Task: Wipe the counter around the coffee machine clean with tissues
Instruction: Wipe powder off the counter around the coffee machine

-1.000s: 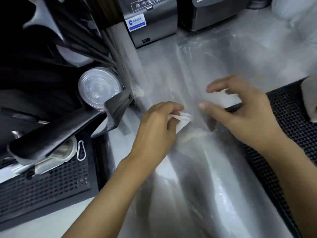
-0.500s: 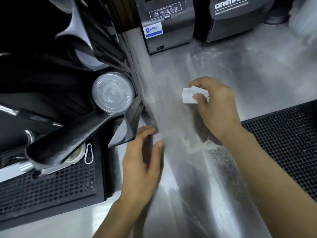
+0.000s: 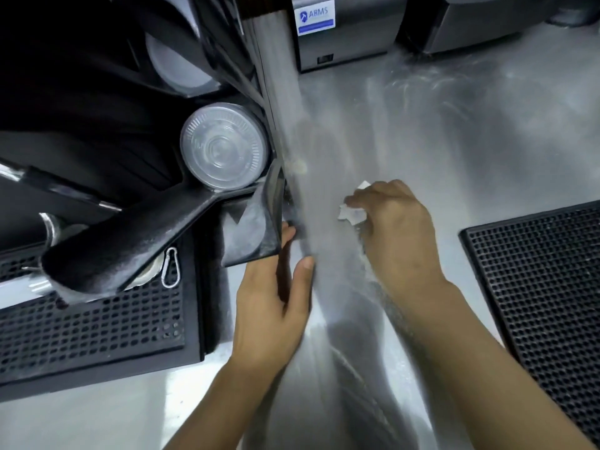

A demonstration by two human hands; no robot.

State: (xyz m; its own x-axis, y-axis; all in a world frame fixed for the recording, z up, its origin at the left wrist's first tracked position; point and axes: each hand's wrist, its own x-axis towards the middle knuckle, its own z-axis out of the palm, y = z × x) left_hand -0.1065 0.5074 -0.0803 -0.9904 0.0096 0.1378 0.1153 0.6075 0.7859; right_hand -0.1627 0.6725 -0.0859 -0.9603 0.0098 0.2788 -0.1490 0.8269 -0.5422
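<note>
My right hand point(image 3: 396, 228) presses a crumpled white tissue point(image 3: 352, 214) onto the steel counter point(image 3: 438, 157), close to the right side of the black coffee machine point(image 3: 97, 108). Pale powder lies on the counter under and behind that hand. My left hand point(image 3: 272, 297) rests flat and open on the counter at the machine's front right corner, fingertips touching its side panel point(image 3: 259, 225), holding nothing.
The machine's perforated drip tray point(image 3: 91, 319) lies at the lower left, with a portafilter handle point(image 3: 130, 245) above it. A clear plastic lid point(image 3: 224, 147) sits on the machine. A black rubber mat point(image 3: 545, 287) lies at right. Two grey appliances point(image 3: 341, 27) stand at the back.
The tissue passed from my left hand to my right hand. My right hand then slid it nearer and toward the machine, while my left hand settled open beside the machine's corner.
</note>
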